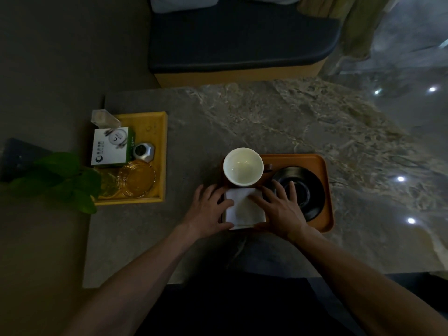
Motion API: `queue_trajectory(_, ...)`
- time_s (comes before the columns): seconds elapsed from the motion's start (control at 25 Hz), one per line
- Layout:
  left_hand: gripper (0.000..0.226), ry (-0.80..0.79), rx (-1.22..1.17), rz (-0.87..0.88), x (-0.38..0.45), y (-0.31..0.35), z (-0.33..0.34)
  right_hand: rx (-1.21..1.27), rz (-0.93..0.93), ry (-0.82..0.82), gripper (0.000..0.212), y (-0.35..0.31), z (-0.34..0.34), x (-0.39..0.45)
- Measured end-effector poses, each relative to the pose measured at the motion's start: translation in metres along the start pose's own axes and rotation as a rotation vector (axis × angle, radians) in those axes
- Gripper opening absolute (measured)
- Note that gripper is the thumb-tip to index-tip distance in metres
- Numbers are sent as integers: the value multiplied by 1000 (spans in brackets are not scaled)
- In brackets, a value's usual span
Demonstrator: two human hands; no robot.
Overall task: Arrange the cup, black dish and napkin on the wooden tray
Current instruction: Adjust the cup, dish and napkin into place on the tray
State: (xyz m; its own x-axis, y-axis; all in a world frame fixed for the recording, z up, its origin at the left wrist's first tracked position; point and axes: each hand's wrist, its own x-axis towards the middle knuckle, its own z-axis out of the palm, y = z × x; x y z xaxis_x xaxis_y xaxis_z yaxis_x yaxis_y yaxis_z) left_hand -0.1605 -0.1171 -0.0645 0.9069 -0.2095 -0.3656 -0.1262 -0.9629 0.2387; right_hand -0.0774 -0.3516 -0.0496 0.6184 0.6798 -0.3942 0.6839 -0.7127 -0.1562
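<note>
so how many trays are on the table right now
2. An orange-brown wooden tray under the hands holds the white cup, black dish and white napkin; a yellow wooden tray of small items sits at the table's left edge.

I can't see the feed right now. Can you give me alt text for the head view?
Both hands press flat on a white napkin at the near left of a wooden tray, left hand and right hand on either side. A white cup stands just behind it; a black dish lies to its right.
</note>
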Motion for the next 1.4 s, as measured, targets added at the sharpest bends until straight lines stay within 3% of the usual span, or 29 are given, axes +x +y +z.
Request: queue_trajectory(1.4,76,34,-28,18,-10,-6,5,10,18,23,84,4,12,-11)
